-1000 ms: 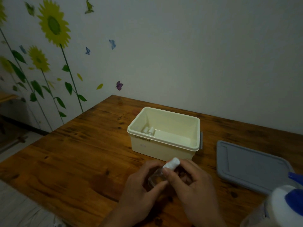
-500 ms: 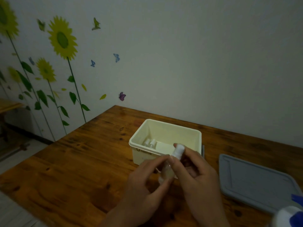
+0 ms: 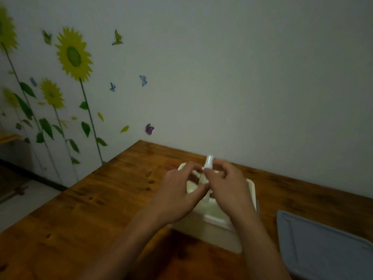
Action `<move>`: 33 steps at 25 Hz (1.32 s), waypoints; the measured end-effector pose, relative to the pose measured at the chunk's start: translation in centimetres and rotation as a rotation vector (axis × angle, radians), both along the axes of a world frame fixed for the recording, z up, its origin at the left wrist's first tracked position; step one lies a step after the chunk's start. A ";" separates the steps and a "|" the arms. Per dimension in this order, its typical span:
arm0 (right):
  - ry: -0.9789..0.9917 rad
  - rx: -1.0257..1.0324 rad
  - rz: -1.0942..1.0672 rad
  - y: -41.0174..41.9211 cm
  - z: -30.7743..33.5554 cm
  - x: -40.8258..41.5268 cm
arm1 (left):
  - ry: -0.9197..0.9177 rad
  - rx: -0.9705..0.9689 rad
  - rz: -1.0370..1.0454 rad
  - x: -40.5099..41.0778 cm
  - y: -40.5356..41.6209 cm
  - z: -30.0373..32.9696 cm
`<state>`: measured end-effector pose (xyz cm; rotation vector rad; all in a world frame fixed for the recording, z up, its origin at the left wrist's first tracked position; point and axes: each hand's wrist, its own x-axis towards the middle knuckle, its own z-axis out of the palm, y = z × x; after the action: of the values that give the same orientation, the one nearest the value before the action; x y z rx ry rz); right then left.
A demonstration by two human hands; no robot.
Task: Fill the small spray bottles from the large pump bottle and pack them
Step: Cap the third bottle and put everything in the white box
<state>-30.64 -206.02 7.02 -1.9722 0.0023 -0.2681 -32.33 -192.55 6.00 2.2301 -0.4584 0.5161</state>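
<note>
I see both hands held up together above the cream plastic box [image 3: 251, 190], which I take as my landmark on the wooden table [image 3: 84, 215]. Between them is a small spray bottle [image 3: 207, 164], upright and a little tilted, its white cap poking out above the fingers and its clear body mostly hidden by them. The bottle hangs over the box's open top, clear of the table.

My left hand [image 3: 177, 197] pinches the lower body of the bottle, thumb underneath and forefinger arched over the top; the other fingers are curled behind. My right hand [image 3: 228, 184] pinches the bottle just under the cap with thumb and forefinger, and the remaining fingers are curled in loosely beside them.

The hands and forearms cover most of the box, so I cannot tell what lies inside it. To the right of the box, near but apart from it, a grey lid [image 3: 323, 245] lies flat on the table. Behind the box is a pale wall with sunflower decals [image 3: 73, 55] to the left.
</note>
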 end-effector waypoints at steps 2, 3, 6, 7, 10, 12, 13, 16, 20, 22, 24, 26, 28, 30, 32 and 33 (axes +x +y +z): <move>0.081 -0.059 0.004 0.4 -0.7 2.6 | 0.089 0.073 -0.004 2.0 0.8 -0.4; 0.135 -0.104 0.015 0.6 -1.1 3.6 | 0.152 0.125 0.005 2.7 1.1 -0.6; 0.290 -0.227 0.064 0.8 -1.6 5.4 | 0.256 0.346 0.015 4.6 1.1 -1.1; 0.327 -0.255 0.087 0.8 -1.9 5.8 | 0.279 0.411 0.006 5.1 1.0 -1.2; 0.435 -0.304 0.139 0.8 -2.8 6.7 | 0.383 0.552 -0.011 6.3 0.9 -1.5; 0.514 -0.352 0.192 0.8 -3.3 7.2 | 0.442 0.649 -0.008 6.8 0.6 -1.6; 0.551 -0.371 0.216 0.9 -3.4 7.4 | 0.455 0.698 -0.003 6.9 0.4 -1.5; 0.635 -0.382 0.247 1.2 -4.0 8.1 | 0.467 0.822 0.008 7.0 -0.1 -1.2; 0.718 -0.441 0.256 1.4 -4.6 8.3 | 0.468 0.875 0.017 7.0 -0.3 -1.3; 0.723 -0.477 0.232 1.3 -4.8 8.4 | 0.463 0.879 0.015 7.0 -0.3 -1.3; 0.728 -0.514 0.227 1.3 -4.8 8.3 | 0.463 0.873 0.005 7.0 -0.2 -1.4; 0.733 -0.540 0.232 1.4 -4.8 8.1 | 0.455 0.855 -0.003 7.0 -0.1 -1.4; 0.721 -0.549 0.234 1.5 -4.8 8.0 | 0.437 0.838 -0.005 6.9 0.0 -1.5; 0.703 -0.557 0.239 1.5 -4.8 8.0 | 0.410 0.835 -0.001 6.9 0.1 -1.6; 0.685 -0.579 0.235 1.4 -4.9 8.0 | 0.391 0.816 0.009 6.8 0.1 -1.8; 0.657 -0.601 0.223 1.3 -5.0 7.9 | 0.384 0.798 0.012 6.7 0.2 -1.8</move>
<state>-22.73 -204.69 2.07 -2.5455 0.1390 0.5982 -25.67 -192.38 4.22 3.0011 -0.4988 -0.1435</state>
